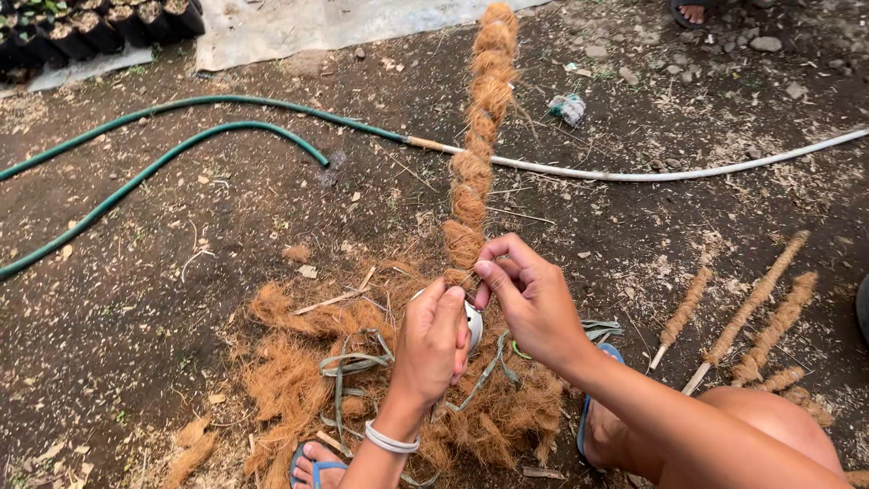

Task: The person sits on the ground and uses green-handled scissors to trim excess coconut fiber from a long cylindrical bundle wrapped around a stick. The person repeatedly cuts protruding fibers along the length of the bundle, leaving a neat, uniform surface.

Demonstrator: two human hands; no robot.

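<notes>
I am holding a long pole wrapped in shaggy orange-brown coconut fibre, which is rising away from me over the dark, packed soil. My left hand is closing its grip around the bare lower end of the pole, where a smooth white round spool is showing just beside my fingers. My right hand is pinching the lowest coil of fibre, thumb and forefinger pressing together on the rough strands just above my left hand. Beneath both hands a loose heap of frizzy coconut husk fibre is lying on the ground, with flat grey-green straps curling through it. To my right, several thinner fibre-wrapped sticks are lying side by side on the soil. Farther off, a smooth green rubber hose is looping across the dirt and a white pipe is running off to the right.
</notes>
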